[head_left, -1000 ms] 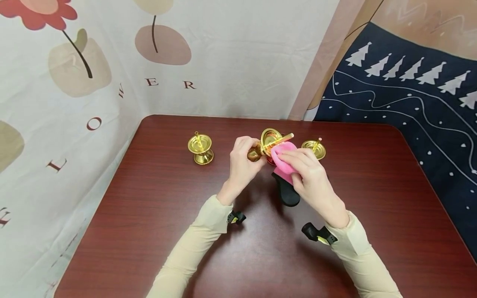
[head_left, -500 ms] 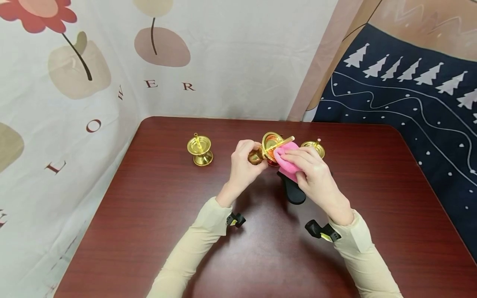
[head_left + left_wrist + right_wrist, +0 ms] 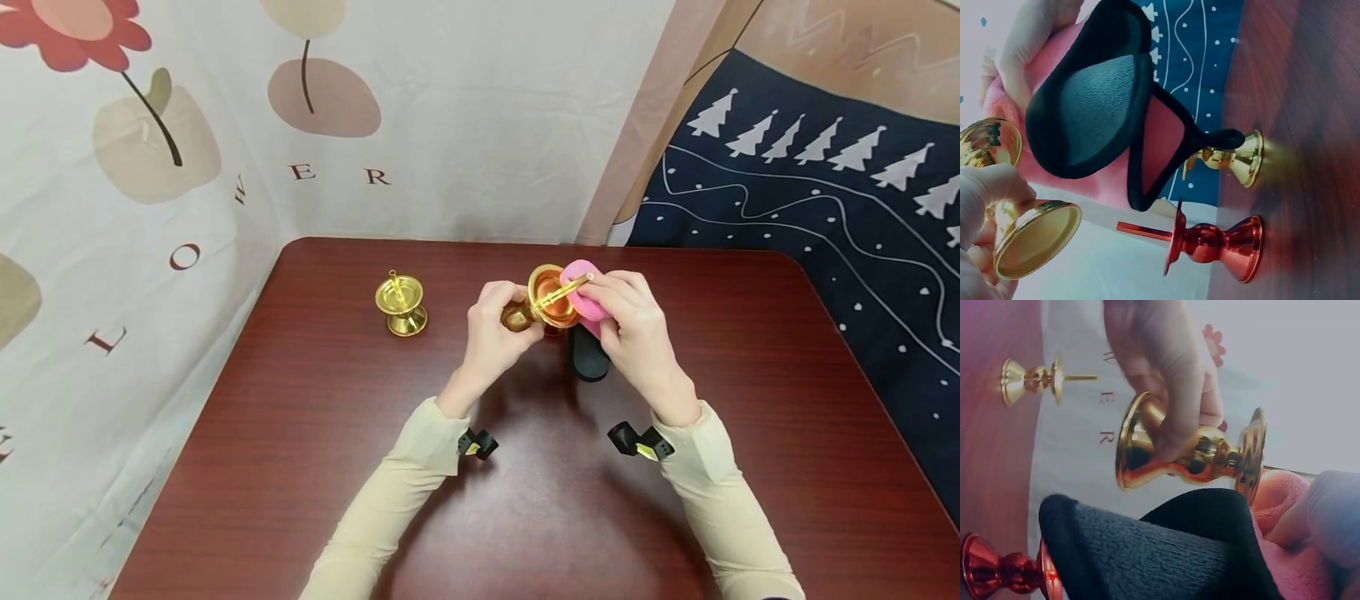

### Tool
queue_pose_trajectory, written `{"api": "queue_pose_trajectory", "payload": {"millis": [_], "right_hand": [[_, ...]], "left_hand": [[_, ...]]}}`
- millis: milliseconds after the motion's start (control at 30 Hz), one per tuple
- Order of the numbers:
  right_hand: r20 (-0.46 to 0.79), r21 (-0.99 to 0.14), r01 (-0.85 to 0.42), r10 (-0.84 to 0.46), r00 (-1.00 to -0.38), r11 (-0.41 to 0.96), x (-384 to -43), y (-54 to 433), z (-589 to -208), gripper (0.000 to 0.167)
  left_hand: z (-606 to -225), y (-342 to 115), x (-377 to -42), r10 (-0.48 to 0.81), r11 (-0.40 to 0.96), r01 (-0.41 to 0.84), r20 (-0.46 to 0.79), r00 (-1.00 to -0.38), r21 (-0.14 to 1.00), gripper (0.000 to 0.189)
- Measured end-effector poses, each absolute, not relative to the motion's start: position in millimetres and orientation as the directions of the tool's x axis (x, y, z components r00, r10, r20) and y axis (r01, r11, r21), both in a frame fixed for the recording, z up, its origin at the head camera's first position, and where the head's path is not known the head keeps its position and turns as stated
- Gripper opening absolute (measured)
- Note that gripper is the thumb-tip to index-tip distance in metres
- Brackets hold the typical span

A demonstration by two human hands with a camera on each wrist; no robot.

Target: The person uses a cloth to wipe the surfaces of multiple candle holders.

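Observation:
My left hand (image 3: 491, 329) grips a shiny gold candle holder (image 3: 542, 312) by its stem and base. It is tilted well over, its dish and spike leaning right; the base's hollow underside (image 3: 1038, 242) shows in the left wrist view. My right hand (image 3: 641, 333) pinches a pink plush cloth (image 3: 588, 304) with a black-edged dark flap (image 3: 1094, 112). The cloth presses against the right rim of the dish, behind the spike. A red candle holder (image 3: 1207, 244) stands upright below, mostly hidden by the hands' work in the head view.
One gold candle holder (image 3: 402, 308) stands upright at the back left of the brown table (image 3: 315, 458). Another gold candle holder (image 3: 1250, 157) stands beyond the red one, hidden in the head view. Printed fabric hangings (image 3: 480, 150) rise behind the table's back edge.
My right hand has shifted the cloth from along the spike to the dish's right rim, and now covers the right-hand gold candle holder. The held holder's dish has turned more toward me.

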State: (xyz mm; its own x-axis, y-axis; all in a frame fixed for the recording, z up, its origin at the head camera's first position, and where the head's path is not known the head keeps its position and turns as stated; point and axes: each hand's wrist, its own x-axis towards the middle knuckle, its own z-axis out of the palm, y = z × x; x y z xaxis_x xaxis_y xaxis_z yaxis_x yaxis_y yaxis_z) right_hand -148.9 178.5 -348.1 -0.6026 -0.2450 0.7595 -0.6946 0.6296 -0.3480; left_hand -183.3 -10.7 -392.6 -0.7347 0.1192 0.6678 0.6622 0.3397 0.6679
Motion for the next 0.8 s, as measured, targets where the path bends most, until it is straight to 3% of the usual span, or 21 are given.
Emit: {"api": "queue_pose_trajectory", "payload": {"millis": [267,567,800], "right_hand": [[0.723,-0.301,-0.72,-0.343,-0.6,0.625,-135,175,-346,0.042],[0.707,-0.37,-0.661,-0.264,-0.656,0.653,-141,174,-340,0.037],[0.702,-0.345,-0.705,-0.328,-0.632,0.62,-130,166,-338,0.038]], "left_hand": [[-394,-13,-187,0.052,0.391,0.637,0.675,-0.736,0.664,0.031],[-392,-11,-186,0.076,0.366,0.654,0.679,-0.73,0.662,0.03],[-389,-9,-187,0.044,0.461,0.647,0.713,-0.7,0.607,0.026]]}}
